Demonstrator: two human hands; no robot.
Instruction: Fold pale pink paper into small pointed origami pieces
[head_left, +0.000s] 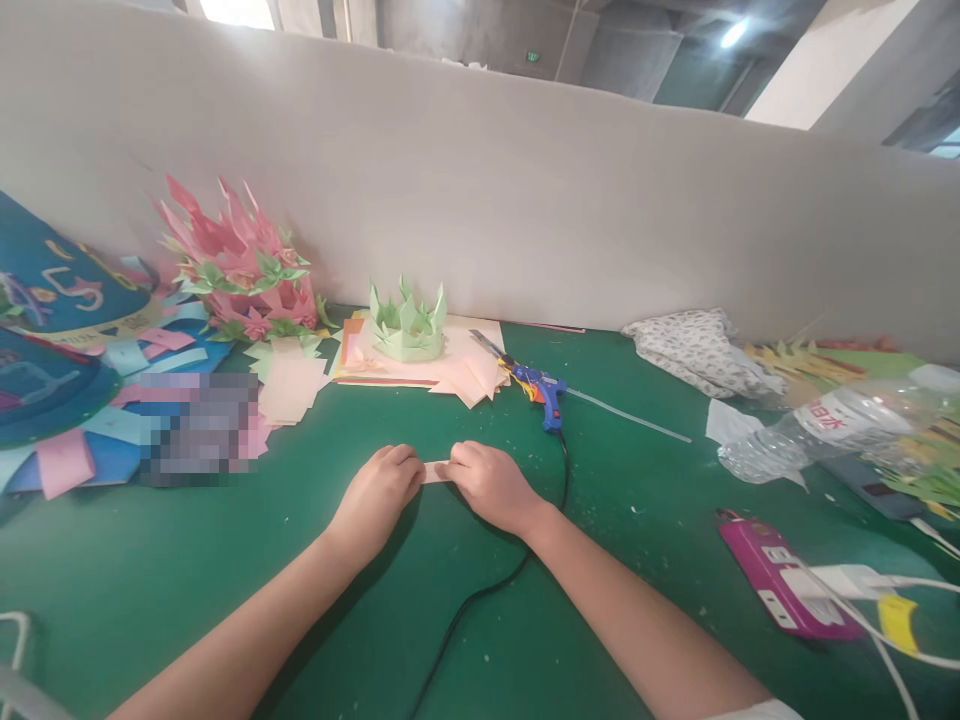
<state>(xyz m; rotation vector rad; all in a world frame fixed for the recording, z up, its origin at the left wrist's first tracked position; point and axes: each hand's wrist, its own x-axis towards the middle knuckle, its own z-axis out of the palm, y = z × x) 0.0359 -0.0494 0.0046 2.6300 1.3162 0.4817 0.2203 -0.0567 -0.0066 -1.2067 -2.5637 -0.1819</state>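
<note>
Both my hands are close together at the middle of the green table. My left hand [382, 495] has its fingers closed on the left end of a small pale pink paper strip [435, 472]. The strip's other end is pinched by my right hand [487, 483]. Only a short middle part of the paper shows between them. Beyond my hands, a green folded-paper crown [409, 325] stands on a stack of coloured paper [469, 370]. To its right lies a blue glue gun [551, 393], a clear glue stick [630, 415] jutting from its back.
Pink paper crowns [255, 290], blue decorated hats [67, 280] and paper pieces [289, 385] fill the left. A plastic bottle [832, 425], patterned cloth [697, 350] and magenta power strip [780, 580] lie right. A black cord [480, 595] runs under my right arm.
</note>
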